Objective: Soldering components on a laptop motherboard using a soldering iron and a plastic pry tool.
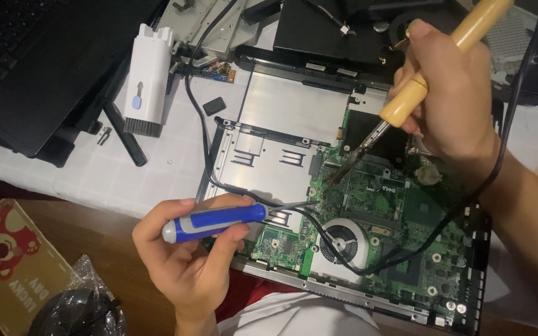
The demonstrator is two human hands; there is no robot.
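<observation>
A white checked cloth [157, 168] covers a dark wooden table [88, 230], crowded with laptop parts.

The left hand [185, 252] is curled tight around a blue and grey screwdriver [216, 223], its thin blade lying level with the tip at the edge of the green circuit board [393, 218]. The right hand [453, 93] is closed around the wooden handle of a soldering iron [428, 68], whose dark tip angles down to nearly the same spot on the board. Its black cord [207, 143] loops across the opened laptop chassis [281, 112] and past the round cooling fan [342, 239].

This looks like the middle of heating a joint while prying beside it; both tips call for steadiness.

Farther out lie a white cleaning brush tool [147, 78] and a closed black laptop [38, 56]. At lower left, a clear plastic bag [79, 305] holds something dark and round.
</observation>
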